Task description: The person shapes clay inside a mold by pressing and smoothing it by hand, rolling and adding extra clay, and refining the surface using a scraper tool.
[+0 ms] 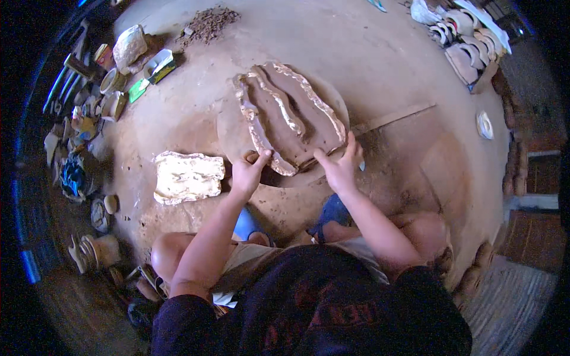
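In front of me is a brown, clay-like slab (285, 113) with pale, lumpy ridges along both sides and a shorter one down its middle. It rests over a round, flat board (339, 107) on the ground. My left hand (248, 173) grips the slab's near left corner, thumb on top. At the near right corner, my right hand (343, 167) holds the edge with its thumb and fingers; the fingers underneath are hidden. To the left of my left hand lies a white, rough-edged block like plaster (189, 178), with a hollowed top.
A flat wooden strip (395, 118) lies right of the board. Crumbled brown lumps (209, 25) are heaped at the far left. Tubs, a whitish block (129, 47) and clutter line the left side. Curved pieces (469, 47) are stacked far right, near a white ring-shaped roll (484, 125).
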A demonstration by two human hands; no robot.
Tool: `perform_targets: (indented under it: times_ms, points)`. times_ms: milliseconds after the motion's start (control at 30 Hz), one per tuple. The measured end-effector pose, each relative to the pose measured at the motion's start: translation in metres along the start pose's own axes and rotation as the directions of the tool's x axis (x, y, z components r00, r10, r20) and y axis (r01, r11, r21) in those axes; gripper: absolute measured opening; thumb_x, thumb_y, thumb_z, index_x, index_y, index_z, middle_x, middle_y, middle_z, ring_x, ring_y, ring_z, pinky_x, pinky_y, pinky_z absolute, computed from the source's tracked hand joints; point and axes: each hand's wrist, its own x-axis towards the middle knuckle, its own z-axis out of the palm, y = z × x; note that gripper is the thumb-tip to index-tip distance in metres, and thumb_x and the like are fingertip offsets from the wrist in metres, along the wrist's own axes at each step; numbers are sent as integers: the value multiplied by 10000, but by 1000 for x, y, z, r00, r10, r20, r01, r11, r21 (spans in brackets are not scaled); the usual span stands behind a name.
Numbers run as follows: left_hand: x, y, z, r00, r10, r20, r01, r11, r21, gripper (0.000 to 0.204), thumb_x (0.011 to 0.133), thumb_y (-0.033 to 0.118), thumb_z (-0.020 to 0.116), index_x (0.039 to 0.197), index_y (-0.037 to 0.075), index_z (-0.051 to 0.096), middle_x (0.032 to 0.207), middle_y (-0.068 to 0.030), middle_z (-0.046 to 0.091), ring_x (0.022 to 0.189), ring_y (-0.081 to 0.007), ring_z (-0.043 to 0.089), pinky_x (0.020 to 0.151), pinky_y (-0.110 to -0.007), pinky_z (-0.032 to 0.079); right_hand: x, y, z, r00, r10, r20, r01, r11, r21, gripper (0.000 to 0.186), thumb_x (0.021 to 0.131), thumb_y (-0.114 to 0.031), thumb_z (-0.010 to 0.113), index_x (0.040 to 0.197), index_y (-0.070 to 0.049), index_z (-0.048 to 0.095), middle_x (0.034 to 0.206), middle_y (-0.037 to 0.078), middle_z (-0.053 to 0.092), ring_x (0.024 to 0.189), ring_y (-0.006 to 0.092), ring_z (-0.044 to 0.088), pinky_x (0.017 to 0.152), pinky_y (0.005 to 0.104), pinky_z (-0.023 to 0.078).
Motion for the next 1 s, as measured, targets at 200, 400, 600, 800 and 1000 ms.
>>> perform_targets:
  times_ms: [200,400,600,800,1000]
  points:
    - [-1,-8,11,996,69,64,-61,991,-122,368,975,323,750,1039,-38,724,897,-47,752,814,-77,611,751,-282,503,-3,1,28,898,402,180,-385,915,-124,1336,586,-554,942,1579,12,252,1520,327,374,1403,473,392,1179,536,308]
    - [-6,0,19,991,115,65,-96,964,-250,313,1004,233,721,1132,-51,685,942,-54,745,851,-82,607,782,-268,499,4,15,23,943,285,171,-287,958,-14,1054,639,-536,925,1402,0,434,1353,270,500,1293,446,466,1088,535,375]
    - [-11,3,20,994,90,55,-85,991,-99,320,1008,240,713,1142,-49,685,938,-50,741,864,-81,609,778,-274,507,7,34,31,955,248,162,-243,969,-50,1045,644,-499,923,1394,29,424,1319,289,517,1244,456,495,1060,543,403]
    - [-5,0,15,992,72,105,-63,994,-84,320,1011,238,707,1143,-53,682,958,-55,746,875,-94,628,790,-276,514,11,48,39,975,208,76,-196,971,-135,817,693,-541,894,1117,31,492,1082,232,570,1030,413,571,908,513,450]
    - [-10,5,14,993,68,95,-59,993,-99,313,1014,231,706,1149,-49,679,986,-54,742,881,-89,615,802,-283,510,10,48,31,993,97,65,-90,991,-98,735,745,-516,870,1107,6,502,1111,233,601,1038,409,607,888,508,481]
